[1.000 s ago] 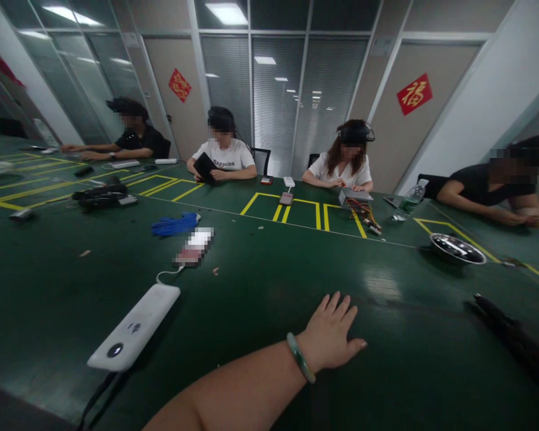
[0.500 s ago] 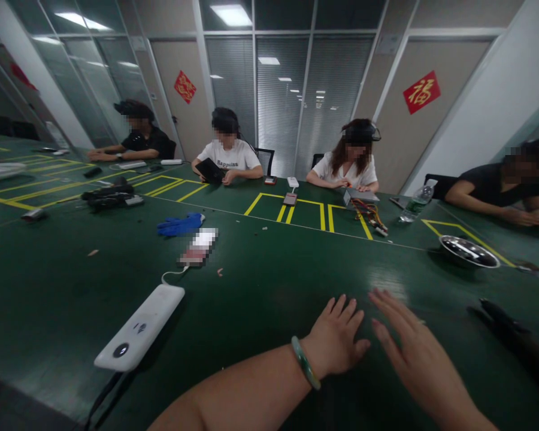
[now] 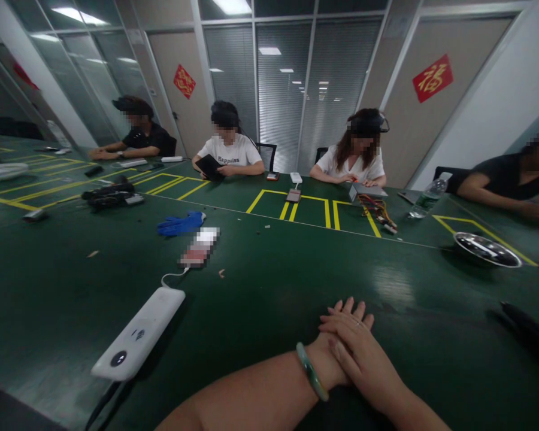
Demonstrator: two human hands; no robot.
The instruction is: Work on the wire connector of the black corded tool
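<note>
On the dark green table point(image 3: 269, 287), near its front edge, the left hand point(image 3: 341, 317) lies flat with fingers spread and grips nothing, and the right hand point(image 3: 363, 356) rests palm-down across its back, fingers loosely extended and likewise holding nothing. A green bangle point(image 3: 312, 380) circles the left wrist. To the left lies a white power bank point(image 3: 139, 332), its cable running to a blurred phone point(image 3: 199, 246) beside blue gloves point(image 3: 179, 224); a metal bowl point(image 3: 487, 249) sits well apart on the right.

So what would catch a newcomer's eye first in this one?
The person's right hand lies flat on top of the left hand on the green table, a green bracelet on the left wrist. To the left lies a white power bank.
</note>
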